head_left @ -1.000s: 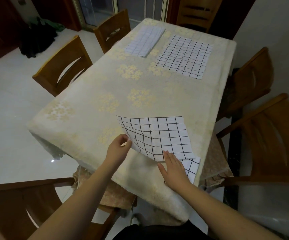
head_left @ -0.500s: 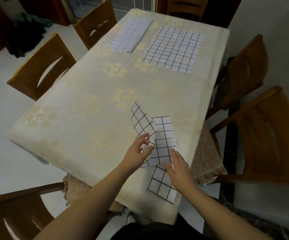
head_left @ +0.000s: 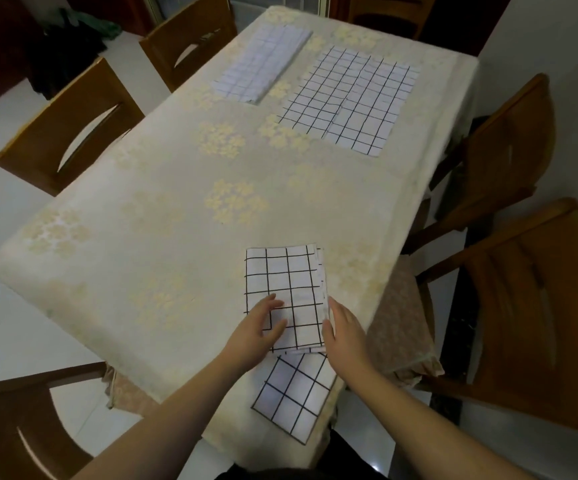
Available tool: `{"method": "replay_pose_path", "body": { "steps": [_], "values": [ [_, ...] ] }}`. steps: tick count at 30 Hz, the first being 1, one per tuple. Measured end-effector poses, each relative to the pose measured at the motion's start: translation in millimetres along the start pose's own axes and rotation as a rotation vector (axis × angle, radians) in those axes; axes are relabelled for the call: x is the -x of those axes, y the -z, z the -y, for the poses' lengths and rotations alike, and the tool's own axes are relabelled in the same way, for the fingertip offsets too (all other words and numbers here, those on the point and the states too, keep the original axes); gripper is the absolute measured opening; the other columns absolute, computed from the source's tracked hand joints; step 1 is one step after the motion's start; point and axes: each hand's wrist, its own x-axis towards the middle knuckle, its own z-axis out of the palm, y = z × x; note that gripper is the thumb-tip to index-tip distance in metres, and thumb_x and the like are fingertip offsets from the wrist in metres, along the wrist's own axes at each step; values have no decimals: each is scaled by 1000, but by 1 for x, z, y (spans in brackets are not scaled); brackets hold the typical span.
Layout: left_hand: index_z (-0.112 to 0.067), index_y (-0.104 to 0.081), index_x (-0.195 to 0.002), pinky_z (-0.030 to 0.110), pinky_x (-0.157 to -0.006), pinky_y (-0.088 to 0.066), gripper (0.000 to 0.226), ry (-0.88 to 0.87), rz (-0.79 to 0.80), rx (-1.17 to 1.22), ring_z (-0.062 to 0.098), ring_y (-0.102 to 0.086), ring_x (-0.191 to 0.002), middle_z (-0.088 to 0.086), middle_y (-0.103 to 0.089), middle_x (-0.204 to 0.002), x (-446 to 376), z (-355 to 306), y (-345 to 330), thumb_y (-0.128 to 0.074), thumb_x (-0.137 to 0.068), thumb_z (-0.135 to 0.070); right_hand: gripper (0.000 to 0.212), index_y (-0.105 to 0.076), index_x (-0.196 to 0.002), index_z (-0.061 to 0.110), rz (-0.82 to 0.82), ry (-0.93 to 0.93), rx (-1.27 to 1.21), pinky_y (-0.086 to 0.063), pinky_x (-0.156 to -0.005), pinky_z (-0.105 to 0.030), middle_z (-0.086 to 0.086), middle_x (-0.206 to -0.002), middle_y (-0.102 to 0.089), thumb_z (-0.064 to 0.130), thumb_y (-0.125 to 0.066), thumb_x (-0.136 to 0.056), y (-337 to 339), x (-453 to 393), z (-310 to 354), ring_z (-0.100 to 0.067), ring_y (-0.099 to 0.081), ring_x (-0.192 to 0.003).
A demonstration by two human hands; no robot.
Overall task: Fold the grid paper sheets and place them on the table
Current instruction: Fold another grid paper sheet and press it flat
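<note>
Since half a second ago, the folded white black-grid paper sheet (head_left: 285,296) lies flat near the tabletop's (head_left: 149,237) front edge, long axis pointing away. Left hand (head_left: 258,332) fingers press it, relaxed; right hand (head_left: 344,332) fingers touch its right edge, straight.

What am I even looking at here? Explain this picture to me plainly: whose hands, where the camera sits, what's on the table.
There is no machine here. A person wears a camera on the head, looking forward and down, so you see their own arms. The left hand lies flat on a folded grid sheet; the right hand touches its right edge. Neither grips it. The sheet lies on a table with a floral cloth. Another grid sheet hangs over the near edge. At the far end lie unfolded grid sheets and a folded pile. Wooden chairs stand around.
</note>
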Motion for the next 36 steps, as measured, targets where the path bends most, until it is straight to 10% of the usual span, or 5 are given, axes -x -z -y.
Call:
{"method": "replay_pose_path", "body": {
  "steps": [10,22,36],
  "values": [
    [-22,15,-151,38,-119,0,94,61,-36,-579,16,17,-147,-4,22,-158,-8,58,-5,20,-76,-77,58,-10,-156,24,160,148,214,-6,-119,-30,5,-163,-10,41,-30,-104,-8,-19,9,-14,-6,-150],
    [-21,-10,-156,42,-117,-5,81,-66,78,-770,30,-11,-149,6,-8,-163,-12,72,2,-14,-94,-72,83,3,-156,24,283,320,520,13,-116,-32,4,-164,11,60,10,-82,-10,-33,0,-15,13,-150],
    [-31,32,-146,47,-113,20,129,-77,239,-839,27,38,-139,3,43,-151,-22,77,17,-19,-52,-103,85,1,-155,29,294,262,595,6,-117,-35,9,-160,17,73,-4,-82,18,-51,-37,-14,11,-149]
  ]
}}
